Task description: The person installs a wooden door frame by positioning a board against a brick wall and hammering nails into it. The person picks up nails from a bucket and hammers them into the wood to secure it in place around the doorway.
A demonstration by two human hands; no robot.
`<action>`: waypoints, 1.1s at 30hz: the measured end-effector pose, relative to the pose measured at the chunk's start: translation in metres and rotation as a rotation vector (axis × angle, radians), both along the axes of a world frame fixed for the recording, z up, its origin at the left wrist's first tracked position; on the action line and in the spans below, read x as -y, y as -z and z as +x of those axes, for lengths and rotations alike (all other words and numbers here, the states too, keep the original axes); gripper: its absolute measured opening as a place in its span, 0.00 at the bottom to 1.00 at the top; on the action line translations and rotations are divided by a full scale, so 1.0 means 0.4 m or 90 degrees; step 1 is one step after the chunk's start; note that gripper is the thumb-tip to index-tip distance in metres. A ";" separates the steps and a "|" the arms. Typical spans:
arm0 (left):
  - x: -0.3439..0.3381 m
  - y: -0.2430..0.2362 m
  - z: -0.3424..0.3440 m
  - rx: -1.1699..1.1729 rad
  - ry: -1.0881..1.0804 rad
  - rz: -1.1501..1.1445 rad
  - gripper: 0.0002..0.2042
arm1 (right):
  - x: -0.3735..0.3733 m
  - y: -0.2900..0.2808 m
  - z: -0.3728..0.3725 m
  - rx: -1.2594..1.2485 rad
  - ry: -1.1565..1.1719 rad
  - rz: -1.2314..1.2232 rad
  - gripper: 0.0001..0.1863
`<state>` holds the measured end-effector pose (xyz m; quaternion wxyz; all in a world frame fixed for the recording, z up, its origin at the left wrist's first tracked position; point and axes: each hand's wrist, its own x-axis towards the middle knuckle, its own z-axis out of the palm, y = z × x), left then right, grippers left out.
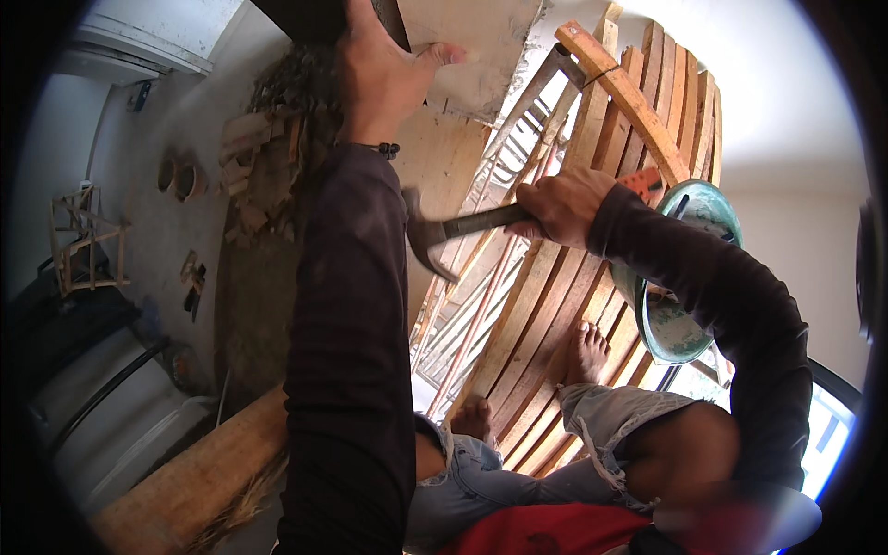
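Observation:
At the top, my left hand [379,74] is closed on the edge of a dark flat piece [294,17] beside a pale, stained panel [472,37], thumb out to the right. My right hand [564,208] grips the handle of a claw hammer [430,236], whose head is just right of my left forearm, below that hand. Behind my right wrist is an orange object [643,183] that I cannot make out fully.
My bare feet [587,351] stand on wooden planks [523,351] with gaps. A green tub [675,328] and crosspiece [620,92] are right. Metal bars [518,157] show through an opening. Far below lie broken pieces [250,171], pots [185,180] and a wooden frame [88,245]. A log [190,467] crosses lower left.

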<state>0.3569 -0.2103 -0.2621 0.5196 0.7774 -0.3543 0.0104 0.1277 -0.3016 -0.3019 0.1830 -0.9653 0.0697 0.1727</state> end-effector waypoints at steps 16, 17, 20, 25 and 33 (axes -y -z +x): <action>0.002 0.010 -0.006 0.017 -0.003 0.011 0.53 | 0.042 0.029 0.016 0.073 0.112 -0.077 0.23; 0.000 0.012 0.000 0.018 -0.002 0.009 0.53 | 0.022 0.020 0.013 0.084 0.104 -0.054 0.24; -0.004 0.004 0.005 0.025 0.003 -0.012 0.53 | -0.017 -0.014 0.005 0.012 -0.027 -0.038 0.26; 0.004 0.015 -0.010 0.027 -0.001 -0.047 0.53 | 0.044 0.016 0.035 0.021 0.112 -0.092 0.26; 0.004 -0.002 -0.004 -0.037 0.043 -0.034 0.50 | 0.002 -0.002 0.021 -0.050 0.040 -0.072 0.26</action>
